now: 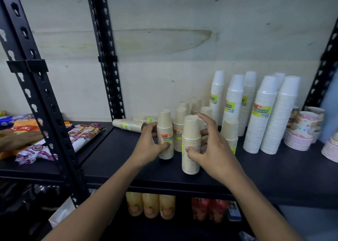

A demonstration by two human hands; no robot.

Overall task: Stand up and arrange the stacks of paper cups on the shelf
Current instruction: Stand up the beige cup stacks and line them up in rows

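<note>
Several stacks of tan paper cups stand upside down on the black shelf point(117, 149). My left hand point(149, 145) grips one upright tan stack point(165, 129), thumb on its front and fingers behind it. My right hand point(212, 149) arches around the front tan stack point(191, 131); its thumb tip touches the stack and its fingers are spread loosely behind. More tan stacks point(180, 120) stand behind these two. Two tan stacks lie on their sides at the back left, one point(128, 124) in front of the other point(146, 119).
Tall white cup stacks point(267, 112) stand to the right, with patterned paper bowls point(303, 129) beyond them. Black uprights point(108, 57) frame the bay. Snack packets point(82, 132) and another person's hand point(20, 138) are on the left shelf. Juice bottles point(150, 206) sit below.
</note>
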